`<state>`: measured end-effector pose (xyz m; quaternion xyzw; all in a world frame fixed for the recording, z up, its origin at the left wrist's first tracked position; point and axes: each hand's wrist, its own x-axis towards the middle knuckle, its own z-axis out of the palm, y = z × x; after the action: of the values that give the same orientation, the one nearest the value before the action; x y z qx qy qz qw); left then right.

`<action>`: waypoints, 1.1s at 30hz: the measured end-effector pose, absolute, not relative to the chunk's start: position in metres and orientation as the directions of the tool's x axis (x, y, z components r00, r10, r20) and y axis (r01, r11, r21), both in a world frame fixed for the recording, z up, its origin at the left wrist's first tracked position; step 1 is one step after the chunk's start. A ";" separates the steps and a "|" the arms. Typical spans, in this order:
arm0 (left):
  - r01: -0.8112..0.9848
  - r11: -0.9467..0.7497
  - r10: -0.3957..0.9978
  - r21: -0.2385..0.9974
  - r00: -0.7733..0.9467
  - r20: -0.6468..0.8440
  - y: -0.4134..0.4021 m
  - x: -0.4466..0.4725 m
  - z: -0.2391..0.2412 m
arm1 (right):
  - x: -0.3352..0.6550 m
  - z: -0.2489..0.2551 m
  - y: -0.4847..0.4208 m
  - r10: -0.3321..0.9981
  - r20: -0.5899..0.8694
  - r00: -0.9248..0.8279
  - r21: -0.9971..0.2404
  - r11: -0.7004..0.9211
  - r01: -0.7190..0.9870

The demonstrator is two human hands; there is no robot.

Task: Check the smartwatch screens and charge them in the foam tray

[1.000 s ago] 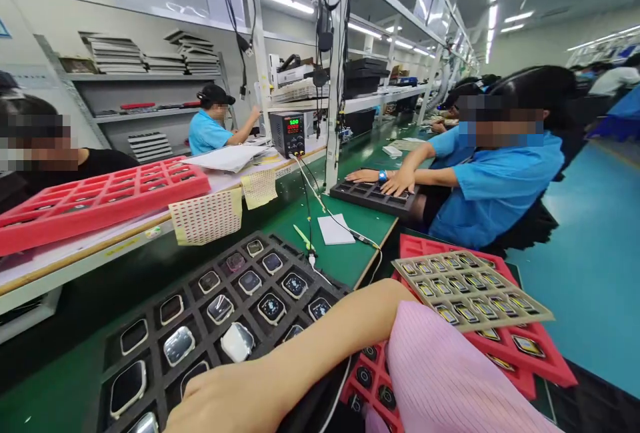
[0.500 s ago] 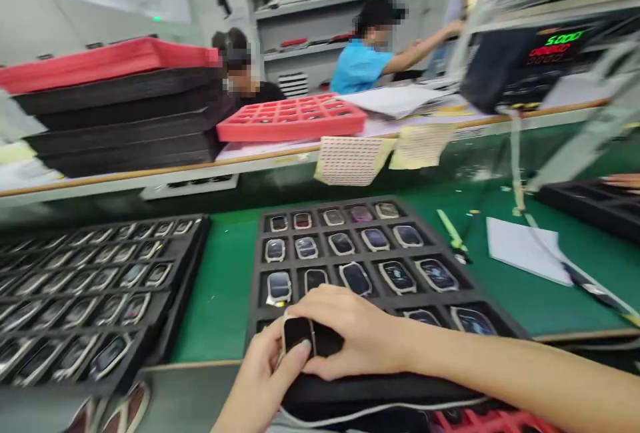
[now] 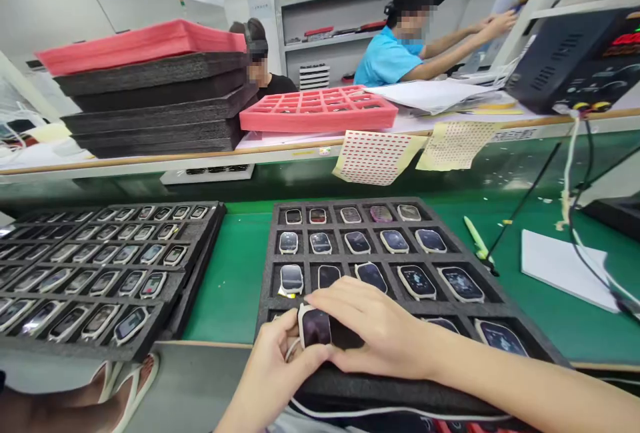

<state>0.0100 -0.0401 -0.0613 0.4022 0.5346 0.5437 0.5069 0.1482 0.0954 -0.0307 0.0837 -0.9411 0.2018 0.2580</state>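
A smartwatch (image 3: 316,327) with a pale case and a dark screen is held between my two hands, over the near part of a black foam tray (image 3: 345,389). My left hand (image 3: 280,359) grips it from the left, its thumb along the lower edge of the screen. Curled around the other side is my right hand (image 3: 373,333), with fingertips at the top edge and thumb near the lower right corner. A white cable (image 3: 400,411) runs along the tray's front, and a white loop shows by my left fingers. More watches (image 3: 417,281) lie in the tray's compartments, some hidden by my hands.
Another black tray of watches (image 3: 133,323) stands at left. A green pen (image 3: 475,236) and white paper (image 3: 565,266) lie at right. On the shelf are stacked foam trays (image 3: 155,113), a red tray (image 3: 320,119) and a power supply (image 3: 575,63). Two people are beyond.
My left thumb has slid off the watch's screen to its lower right edge. Both hands still hold the watch. The whole view has shifted, so the scene's things sit farther right.
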 end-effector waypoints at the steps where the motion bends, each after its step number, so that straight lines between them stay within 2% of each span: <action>1: -0.122 0.085 0.979 0.989 -0.172 -0.105 -0.040 0.011 -0.061 | 0.148 -0.029 0.096 -0.061 0.516 -0.854 -0.334 0.904 -0.267; 7: -0.117 0.042 0.981 0.992 -0.184 -0.063 -0.041 0.014 -0.060 | 0.146 -0.025 0.089 -0.039 0.403 -0.914 -0.330 0.926 -0.185; 14: -0.259 0.019 0.980 0.966 -0.185 -0.069 -0.045 0.011 -0.059 | 0.141 -0.037 0.085 0.021 0.526 -0.850 -0.392 0.894 -0.220; 18: -0.294 0.016 0.983 0.956 -0.168 -0.068 -0.045 0.010 -0.061 | 0.140 -0.041 0.085 0.058 0.525 -0.849 -0.456 0.862 -0.222; 22: -0.275 0.001 0.979 0.962 -0.195 -0.056 -0.046 0.009 -0.064 | 0.140 -0.039 0.083 0.057 0.504 -0.862 -0.467 0.857 -0.216; 26: -0.247 0.010 0.977 0.969 -0.206 -0.062 -0.048 0.011 -0.064 | 0.142 -0.036 0.083 0.035 0.492 -0.870 -0.451 0.865 -0.220; 33: -0.192 0.031 0.971 0.981 -0.226 -0.075 -0.049 0.011 -0.063 | 0.143 -0.035 0.084 -0.035 0.467 -0.884 -0.336 0.917 -0.214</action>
<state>0.0115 -0.0493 -0.0634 0.3751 0.5190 0.5863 0.4961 0.1432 0.0844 -0.0348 0.0655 -0.9512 0.1927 0.2321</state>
